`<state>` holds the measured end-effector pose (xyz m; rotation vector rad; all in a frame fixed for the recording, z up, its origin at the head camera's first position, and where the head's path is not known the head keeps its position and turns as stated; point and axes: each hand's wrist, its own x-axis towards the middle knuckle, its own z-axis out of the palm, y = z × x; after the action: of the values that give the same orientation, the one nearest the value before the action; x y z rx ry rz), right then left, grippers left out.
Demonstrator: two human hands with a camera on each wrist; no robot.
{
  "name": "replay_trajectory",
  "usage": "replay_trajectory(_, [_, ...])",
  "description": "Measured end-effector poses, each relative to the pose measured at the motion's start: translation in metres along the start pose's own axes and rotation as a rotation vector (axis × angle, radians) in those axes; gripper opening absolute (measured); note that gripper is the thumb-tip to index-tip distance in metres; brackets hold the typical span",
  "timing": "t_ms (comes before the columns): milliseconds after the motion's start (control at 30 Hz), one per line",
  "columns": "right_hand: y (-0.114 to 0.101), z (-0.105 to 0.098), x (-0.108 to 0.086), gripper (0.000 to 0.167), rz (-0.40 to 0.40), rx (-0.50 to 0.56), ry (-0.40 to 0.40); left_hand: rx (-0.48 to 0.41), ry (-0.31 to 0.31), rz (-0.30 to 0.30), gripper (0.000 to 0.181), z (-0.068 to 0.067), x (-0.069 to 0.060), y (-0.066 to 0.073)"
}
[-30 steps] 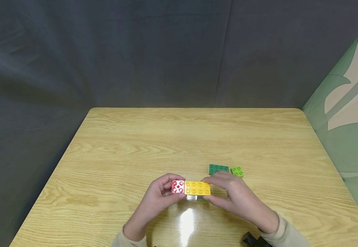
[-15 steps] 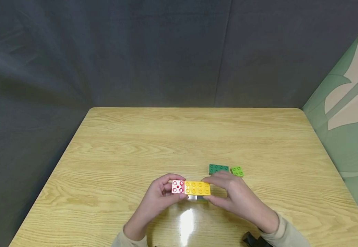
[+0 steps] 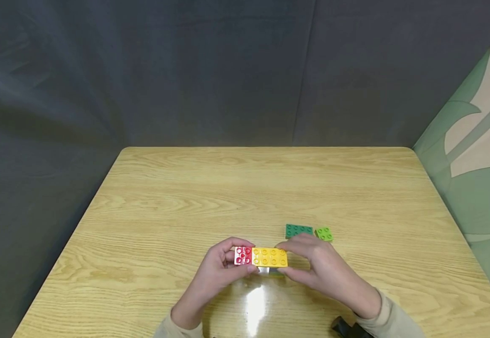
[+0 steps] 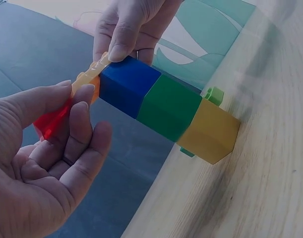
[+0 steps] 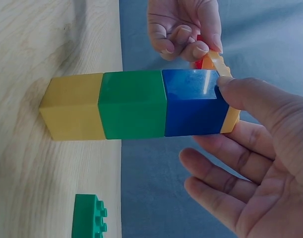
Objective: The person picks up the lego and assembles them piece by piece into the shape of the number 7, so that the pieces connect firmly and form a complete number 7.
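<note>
A tower of a yellow block (image 5: 74,107), a green block (image 5: 134,104) and a blue block (image 5: 195,106) stands upright on the table. On the blue block lies a yellow studded brick (image 3: 270,257), reaching out to the left. My right hand (image 3: 323,265) pinches this brick near its right end, thumb at its seam with the blue block. My left hand (image 3: 217,268) pinches a small red brick (image 3: 243,256) against the yellow brick's left end, thumb in front and forefinger behind. Fingers partly cover the red brick; whether the two are joined I cannot tell.
Just behind my right hand lie a dark green brick (image 3: 299,230), partly covered by that hand, and a small light green brick (image 3: 324,234). A black object (image 3: 348,327) shows beside the right sleeve. Dark cloth (image 3: 228,75) hangs beyond the wooden table (image 3: 186,188).
Both hands stay almost where they were, holding the same bricks. The shine on top of the red brick has shifted, as if it tilts slightly in my left fingers.
</note>
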<state>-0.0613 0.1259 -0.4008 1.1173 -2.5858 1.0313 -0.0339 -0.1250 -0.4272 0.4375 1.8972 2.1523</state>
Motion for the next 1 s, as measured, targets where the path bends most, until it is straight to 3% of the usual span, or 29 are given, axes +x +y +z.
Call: replay_trajectory(1000, [-0.0014,-0.0007,0.0003,0.041,0.023,0.014,-0.036,-0.036,0.014,-0.009,0.038,0.0015,-0.0005,-0.0024])
